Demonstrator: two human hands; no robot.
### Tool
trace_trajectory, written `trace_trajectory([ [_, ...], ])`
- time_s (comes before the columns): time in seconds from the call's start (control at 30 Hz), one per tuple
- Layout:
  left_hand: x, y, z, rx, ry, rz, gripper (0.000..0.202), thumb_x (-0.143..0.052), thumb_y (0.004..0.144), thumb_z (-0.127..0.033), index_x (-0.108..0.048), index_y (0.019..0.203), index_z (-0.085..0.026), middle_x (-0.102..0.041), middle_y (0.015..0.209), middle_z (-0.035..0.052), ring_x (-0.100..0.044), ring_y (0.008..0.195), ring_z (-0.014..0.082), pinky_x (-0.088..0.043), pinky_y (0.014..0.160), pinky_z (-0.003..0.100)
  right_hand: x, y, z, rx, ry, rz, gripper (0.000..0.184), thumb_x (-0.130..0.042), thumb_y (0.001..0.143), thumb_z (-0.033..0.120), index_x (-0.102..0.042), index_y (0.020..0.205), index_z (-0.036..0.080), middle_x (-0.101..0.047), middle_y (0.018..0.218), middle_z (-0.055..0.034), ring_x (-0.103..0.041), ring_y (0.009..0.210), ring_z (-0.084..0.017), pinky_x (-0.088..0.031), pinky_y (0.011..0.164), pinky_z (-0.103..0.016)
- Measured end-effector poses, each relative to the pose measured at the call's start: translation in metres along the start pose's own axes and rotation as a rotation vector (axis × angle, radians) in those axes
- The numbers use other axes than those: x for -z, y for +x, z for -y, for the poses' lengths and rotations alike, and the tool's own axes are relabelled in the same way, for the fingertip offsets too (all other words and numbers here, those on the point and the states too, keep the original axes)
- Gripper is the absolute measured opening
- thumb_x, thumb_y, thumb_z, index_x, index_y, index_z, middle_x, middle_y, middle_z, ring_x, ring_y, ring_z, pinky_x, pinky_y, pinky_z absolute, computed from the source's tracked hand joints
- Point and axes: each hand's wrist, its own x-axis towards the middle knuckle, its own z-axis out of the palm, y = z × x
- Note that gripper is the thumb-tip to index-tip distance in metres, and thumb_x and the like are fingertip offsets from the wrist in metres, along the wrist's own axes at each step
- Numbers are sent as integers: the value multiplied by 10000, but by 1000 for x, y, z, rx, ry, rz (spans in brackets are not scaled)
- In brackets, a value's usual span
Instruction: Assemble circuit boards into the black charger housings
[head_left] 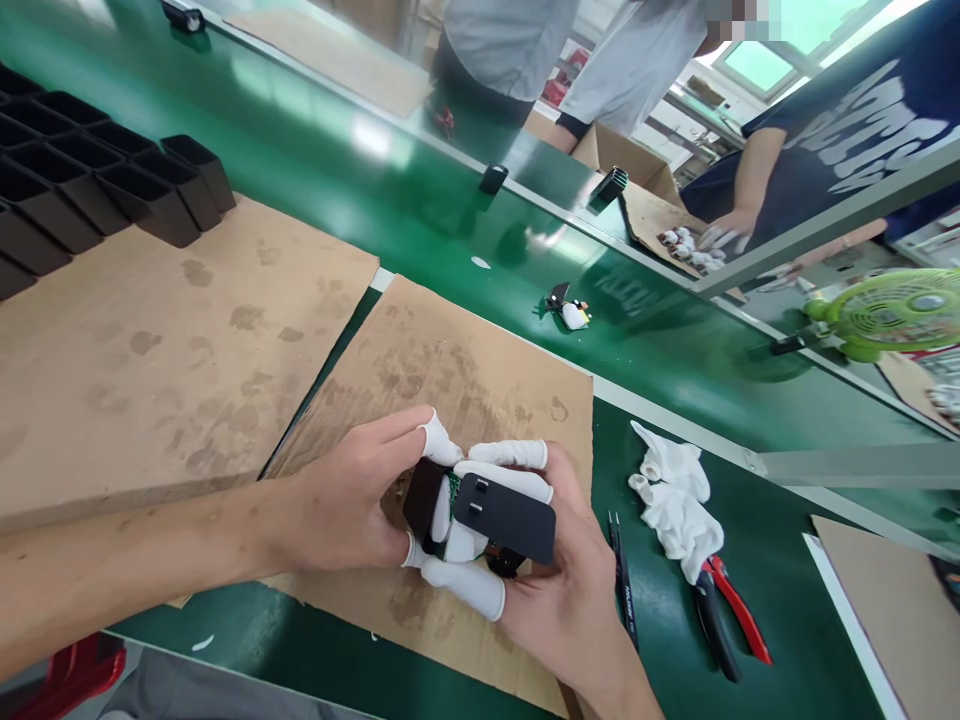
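My left hand (352, 490), with white finger cots on its fingertips, is closed around a small black plastic housing (421, 505). My right hand (574, 570), also in finger cots, grips an electronic assembly with a flat black end plate (506, 517). Between the two hands, part of a green circuit board (453, 487) and a white piece (463, 543) show at the housing's opening. The board looks partly inside the housing; how deep is hidden. Both hands are above a stained cardboard sheet (420, 350).
Rows of open black housings (75, 170) stand at the left. To the right lie black tweezers (622, 580), white cloth gloves (679, 500) and red-and-black pliers (724, 610). Small parts (570, 308) rest on the green surface beyond. Co-workers and a green fan (892, 310) are across the bench.
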Motion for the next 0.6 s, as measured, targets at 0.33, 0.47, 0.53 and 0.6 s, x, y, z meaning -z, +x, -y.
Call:
trace_trajectory([
  [0.33, -1, -1, -1, 12, 0, -9, 435, -655, 648, 30, -556, 980, -233, -586, 951, 0, -551, 786, 163, -392, 626, 291, -1, -2, 0, -63, 73, 38, 543, -1064, 842, 297, -803, 1316, 337, -721, 1233, -58, -744, 1026, -247, -663, 806, -338],
  [0.47, -1, -2, 0, 2, 15, -9, 414, -675, 673, 25, -550, 971, -234, -574, 944, -4, -535, 778, 161, -386, 626, 291, -3, -1, 0, -98, 83, 54, 564, -1071, 832, 312, -798, 1324, 349, -708, 1245, -64, -735, 999, -243, -663, 791, -335],
  [0.53, -1, -2, 0, 0, 29, -10, 398, -697, 694, 17, -551, 967, -232, -575, 944, -2, -535, 778, 161, -383, 629, 294, -3, 0, 1, -112, 83, 60, 540, -1069, 837, 331, -797, 1303, 352, -700, 1202, -51, -705, 954, -224, -669, 825, -341],
  [0.6, -1, -2, 1, -2, 40, -8, 392, -708, 701, 13, -553, 965, -231, -576, 944, -1, -533, 776, 160, -379, 627, 295, -3, 1, 2, -126, 83, 65, 506, -1068, 839, 346, -797, 1266, 354, -685, 1164, -36, -685, 948, -215, -673, 863, -345],
])
